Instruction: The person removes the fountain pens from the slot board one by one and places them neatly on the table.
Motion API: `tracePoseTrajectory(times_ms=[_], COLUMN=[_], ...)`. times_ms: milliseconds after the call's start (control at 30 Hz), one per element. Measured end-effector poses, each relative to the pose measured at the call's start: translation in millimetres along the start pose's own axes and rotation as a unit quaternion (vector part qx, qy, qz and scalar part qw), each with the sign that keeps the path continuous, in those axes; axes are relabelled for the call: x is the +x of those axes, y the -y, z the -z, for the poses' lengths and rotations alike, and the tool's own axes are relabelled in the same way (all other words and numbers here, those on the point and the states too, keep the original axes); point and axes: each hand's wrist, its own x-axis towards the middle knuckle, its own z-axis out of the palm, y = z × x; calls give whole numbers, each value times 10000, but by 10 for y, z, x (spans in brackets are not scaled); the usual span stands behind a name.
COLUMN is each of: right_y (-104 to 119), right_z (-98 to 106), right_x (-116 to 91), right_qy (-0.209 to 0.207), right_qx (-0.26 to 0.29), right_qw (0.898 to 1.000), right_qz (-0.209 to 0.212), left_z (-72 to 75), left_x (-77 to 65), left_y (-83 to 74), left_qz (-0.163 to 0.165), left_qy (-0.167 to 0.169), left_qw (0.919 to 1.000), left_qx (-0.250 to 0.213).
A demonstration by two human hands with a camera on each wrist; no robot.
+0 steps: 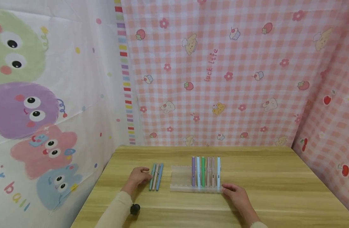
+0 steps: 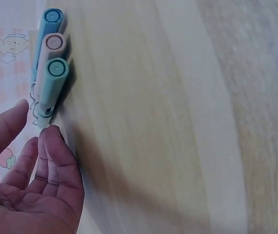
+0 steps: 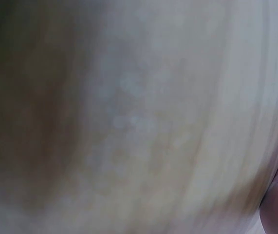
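A teal pen (image 2: 56,80), a pale pink pen (image 2: 54,44) and a blue pen (image 2: 51,18) lie side by side on the table. My left hand (image 1: 139,176) is just left of them, thumb and fingers apart, with fingertips close to the teal pen's clip; nothing is in its grasp. A clear plastic pen holder (image 1: 180,177) stands to the right. Several pens are lined up in it, among them a purple pen (image 1: 193,171), a green pen (image 1: 203,172) and a light blue pen (image 1: 218,172). At its front right corner, my right hand (image 1: 237,195) pinches the edge.
The wooden table (image 1: 277,183) reaches back to a pink checked curtain (image 1: 248,91). A white cloth with cartoon figures (image 1: 86,136) hangs along the left side. A small black round object (image 1: 135,209) is beside the left sleeve. The right wrist view is mostly blurred table.
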Motion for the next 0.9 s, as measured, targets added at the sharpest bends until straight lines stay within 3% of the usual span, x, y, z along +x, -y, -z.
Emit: tracePoseTrajectory(times_ms=[267,533,900], right_y=[-7,-35,-30], right_z=[8,7,-5], right_x=[43,29,34], right_qy=[7,-7,-1], right_qx=[54,-118,61], right_qw=[10000,9999,10000], right_qz=[38,39,57], left_z=[21,-63,-181], left_x=[6,-49,-115], left_y=[-121,-253,-396], left_qz=[-271,-338,-654], left_qy=[240,410,589], left_qw=[9993,9979,9959], left_qx=[-51,-369,-208])
